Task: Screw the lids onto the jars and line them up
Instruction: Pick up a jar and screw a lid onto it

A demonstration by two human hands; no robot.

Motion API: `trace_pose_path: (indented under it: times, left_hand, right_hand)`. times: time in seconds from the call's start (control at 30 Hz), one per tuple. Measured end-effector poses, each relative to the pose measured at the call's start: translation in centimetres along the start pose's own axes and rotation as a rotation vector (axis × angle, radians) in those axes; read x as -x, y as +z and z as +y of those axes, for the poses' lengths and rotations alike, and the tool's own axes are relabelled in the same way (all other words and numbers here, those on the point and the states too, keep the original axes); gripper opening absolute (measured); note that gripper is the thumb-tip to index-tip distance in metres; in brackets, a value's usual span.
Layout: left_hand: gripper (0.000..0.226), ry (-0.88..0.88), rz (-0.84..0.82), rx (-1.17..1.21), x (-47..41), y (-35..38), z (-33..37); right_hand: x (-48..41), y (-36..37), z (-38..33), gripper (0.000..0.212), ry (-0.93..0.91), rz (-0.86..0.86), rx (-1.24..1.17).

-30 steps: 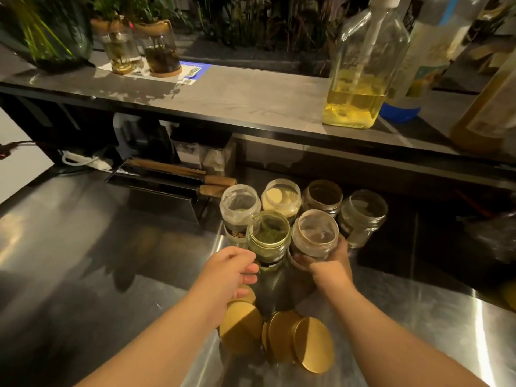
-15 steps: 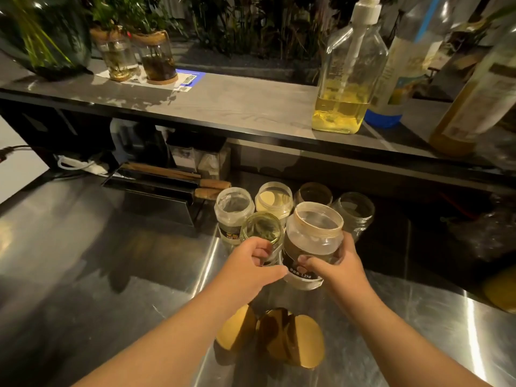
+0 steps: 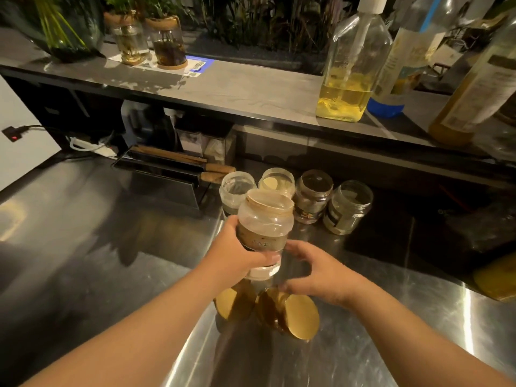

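My left hand [image 3: 237, 258] grips an open clear plastic jar [image 3: 265, 219] with a brownish rim, holding it upright above the steel counter. My right hand [image 3: 321, 272] is off the jar, fingers spread, just above a pile of gold lids [image 3: 301, 317]. Another gold lid [image 3: 230, 303] lies partly under my left wrist. Several open jars stand in a row behind: a white-rimmed one [image 3: 237, 187], a pale one [image 3: 276, 181], a dark one [image 3: 314, 195] and a clear glass one [image 3: 349, 208]. The green jar seen earlier is hidden behind the held jar.
The steel counter [image 3: 83, 247] stretches left and toward me. A black knife rack with wooden handles [image 3: 178, 166] stands left of the jars. A raised shelf [image 3: 237, 90] carries an oil pump bottle [image 3: 349, 65], other bottles and plant jars [image 3: 167, 40]. A yellow object [image 3: 497, 277] lies far right.
The jar came up off the counter in my right hand and passed into my left. My right hand let go and dropped toward the gold lids.
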State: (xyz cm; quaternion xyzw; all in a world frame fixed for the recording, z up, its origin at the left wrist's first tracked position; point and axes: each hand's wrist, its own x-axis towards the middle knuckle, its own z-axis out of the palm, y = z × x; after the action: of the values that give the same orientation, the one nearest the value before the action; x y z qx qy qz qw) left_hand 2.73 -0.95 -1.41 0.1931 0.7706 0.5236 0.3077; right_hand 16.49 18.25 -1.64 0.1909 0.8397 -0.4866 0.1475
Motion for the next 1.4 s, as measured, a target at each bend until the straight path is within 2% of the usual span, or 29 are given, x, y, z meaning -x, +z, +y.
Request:
trace_pose_path:
  times: [0.13,0.2,0.3,0.53,0.63,0.7,0.8,0.93,1.03,1.1,1.23,1.4]
  left_hand:
    - [0.098,-0.068,0.029,-0.019,0.8,-0.9,-1.3]
    - [0.096,-0.085,0.029,-0.035,1.0,-1.0,-1.8]
    - [0.096,-0.108,0.033,-0.053,1.2,-1.0,-2.5]
    - [0.096,-0.132,0.009,-0.093,1.6,-1.5,-3.1]
    - [0.104,-0.125,-0.019,-0.145,1.9,-2.0,-3.1]
    - [0.104,-0.112,-0.039,-0.193,2.1,-2.4,-3.0]
    - [0.101,-0.084,-0.083,-0.285,2.5,-2.9,-2.5]
    - [0.094,-0.023,-0.125,-0.339,3.1,-3.2,-1.4]
    - [0.103,0.037,-0.116,-0.415,3.5,-3.2,-0.6]
    - [0.107,0.064,-0.111,-0.447,3.8,-3.2,-0.2]
    - [0.095,0.073,-0.119,-0.442,4.6,-3.4,0.9]
    - [0.091,0.095,-0.112,-0.434,5.1,-3.7,1.8]
  right_hand:
    - [0.8,3.0,3.3,0.127,0.147,-0.122,0.518]
    - [1.1,4.6,4.5,0.129,0.172,-0.143,0.654]
    - [1.2,5.7,5.3,0.123,0.168,-0.075,0.721]
    - [1.2,5.7,6.5,0.113,0.147,0.038,0.69]
    - [1.1,2.6,4.4,0.11,0.14,0.09,0.355]
    - [1.4,-0.4,1.9,0.114,0.065,0.092,0.109]
    - [2.5,-4.1,-2.6,0.111,-0.084,0.072,-0.054]
    - [3.6,-6.1,-7.4,0.098,-0.214,-0.014,0.02]
    - [3.8,-6.3,-9.4,0.093,-0.256,-0.096,0.085]
    - [4.0,-6.3,-10.3,0.091,-0.256,-0.139,0.112]
    - [4.4,-6.5,-12.1,0.091,-0.244,-0.15,0.177]
    - [5.0,-6.9,-13.9,0.093,-0.221,-0.149,0.228]
